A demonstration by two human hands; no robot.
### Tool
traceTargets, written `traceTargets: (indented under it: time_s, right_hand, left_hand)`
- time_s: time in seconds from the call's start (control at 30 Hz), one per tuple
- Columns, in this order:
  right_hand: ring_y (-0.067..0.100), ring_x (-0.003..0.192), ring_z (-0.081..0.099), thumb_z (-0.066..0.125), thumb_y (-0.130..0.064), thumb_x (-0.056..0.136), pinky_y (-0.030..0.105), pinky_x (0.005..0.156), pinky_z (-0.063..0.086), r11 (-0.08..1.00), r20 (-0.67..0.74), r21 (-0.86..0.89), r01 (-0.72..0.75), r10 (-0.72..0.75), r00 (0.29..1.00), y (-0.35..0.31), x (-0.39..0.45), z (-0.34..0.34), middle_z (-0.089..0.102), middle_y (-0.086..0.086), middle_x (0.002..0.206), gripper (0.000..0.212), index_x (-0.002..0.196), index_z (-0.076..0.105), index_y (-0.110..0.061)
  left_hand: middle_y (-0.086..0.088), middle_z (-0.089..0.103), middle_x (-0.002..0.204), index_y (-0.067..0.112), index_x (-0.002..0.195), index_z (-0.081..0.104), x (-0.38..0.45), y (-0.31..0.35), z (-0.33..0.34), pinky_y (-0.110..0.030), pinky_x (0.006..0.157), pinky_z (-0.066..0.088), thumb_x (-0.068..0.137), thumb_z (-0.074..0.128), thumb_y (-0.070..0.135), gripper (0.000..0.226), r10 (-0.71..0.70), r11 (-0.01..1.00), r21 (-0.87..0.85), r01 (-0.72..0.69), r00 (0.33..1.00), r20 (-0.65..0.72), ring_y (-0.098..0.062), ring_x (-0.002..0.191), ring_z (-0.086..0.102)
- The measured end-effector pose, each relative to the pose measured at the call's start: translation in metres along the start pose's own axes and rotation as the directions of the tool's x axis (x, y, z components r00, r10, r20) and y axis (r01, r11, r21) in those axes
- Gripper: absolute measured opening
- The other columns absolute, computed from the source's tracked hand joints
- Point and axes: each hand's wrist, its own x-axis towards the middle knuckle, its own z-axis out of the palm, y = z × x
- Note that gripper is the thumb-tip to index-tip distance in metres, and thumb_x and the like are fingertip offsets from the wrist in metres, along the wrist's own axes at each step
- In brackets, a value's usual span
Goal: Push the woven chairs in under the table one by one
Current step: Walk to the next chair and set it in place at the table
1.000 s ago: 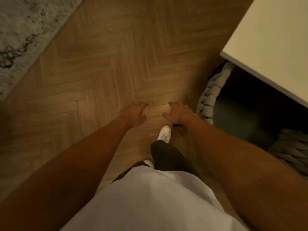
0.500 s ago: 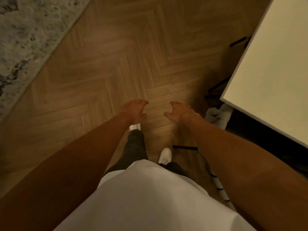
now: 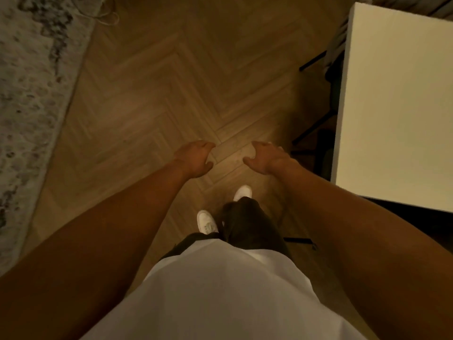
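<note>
I see both hands empty, fingers loosely curled, right hand nearer than left hand to the chair tucked far right under the table.

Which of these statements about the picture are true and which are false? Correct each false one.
1. Both hands hold nothing. True: the left hand and right hand hang over the floor.
2. The table is on the person's left. False: it stands on the right.
3. A rug lies at the left edge. True.
4. The right hand grips a chair back. False: it touches nothing.
5. The shoes are black. False: they are white.
</note>
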Motion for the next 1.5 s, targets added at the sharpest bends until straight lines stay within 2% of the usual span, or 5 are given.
traceTargets:
  time_s: [0.43, 0.7, 0.97, 1.13, 1.5]
  right_hand:
    - [0.034, 0.146, 0.033, 0.041, -0.061, 0.099, 0.052, 0.116, 0.031, 0.992, -0.026, 0.075, -0.104, 0.106, 0.994, 0.057, 0.123, -0.154, 0.036, 0.012, 0.16, 0.076, 0.158, 0.026, -0.016]
    - [0.036, 0.146, 0.032, 0.044, -0.055, 0.1, 0.05, 0.116, 0.03, 0.974, -0.018, 0.151, -0.171, 0.176, 0.984, 0.08, 0.175, -0.24, 0.035, 0.015, 0.16, 0.073, 0.159, 0.025, -0.017]
    - [0.038, 0.148, 0.028, 0.046, -0.054, 0.101, 0.052, 0.116, 0.027, 0.936, 0.019, 0.238, -0.259, 0.262, 0.965, 0.088, 0.253, -0.332, 0.031, 0.015, 0.162, 0.072, 0.16, 0.024, -0.016]
    - [0.035, 0.143, 0.038, 0.046, -0.055, 0.099, 0.051, 0.116, 0.03, 0.889, -0.01, 0.344, -0.302, 0.326, 0.945, 0.089, 0.314, -0.392, 0.041, 0.015, 0.155, 0.071, 0.155, 0.032, -0.013]
    - [0.033, 0.145, 0.033, 0.045, -0.055, 0.1, 0.05, 0.118, 0.028, 0.817, 0.015, 0.444, -0.368, 0.403, 0.915, 0.145, 0.404, -0.475, 0.034, 0.014, 0.16, 0.074, 0.159, 0.024, -0.015]
  left_hand:
    - [-0.009, 0.04, 0.155, 0.016, 0.152, 0.036, 0.201, 0.003, -0.144, -0.04, 0.11, 0.039, 0.096, 0.059, 0.037, 0.064, 0.113, 0.992, 0.056, -0.114, 0.993, 0.022, -0.029, 0.138, 0.041]
    - [-0.012, 0.037, 0.156, 0.014, 0.154, 0.034, 0.304, 0.014, -0.215, -0.042, 0.117, 0.028, 0.098, 0.058, 0.035, 0.064, 0.211, 0.975, 0.064, -0.213, 0.977, 0.044, -0.03, 0.145, 0.031]
    - [-0.009, 0.036, 0.157, 0.018, 0.153, 0.033, 0.42, -0.014, -0.291, -0.041, 0.118, 0.023, 0.098, 0.058, 0.033, 0.062, 0.303, 0.947, 0.08, -0.311, 0.948, 0.098, -0.028, 0.147, 0.028]
    - [-0.008, 0.04, 0.155, 0.018, 0.151, 0.036, 0.499, -0.04, -0.346, -0.042, 0.116, 0.026, 0.095, 0.06, 0.034, 0.063, 0.355, 0.91, 0.186, -0.372, 0.927, 0.119, -0.029, 0.145, 0.032]
    - [-0.007, 0.04, 0.154, 0.021, 0.151, 0.035, 0.658, -0.012, -0.427, -0.049, 0.113, 0.036, 0.095, 0.06, 0.034, 0.063, 0.446, 0.825, 0.262, -0.5, 0.862, 0.241, -0.029, 0.144, 0.034]
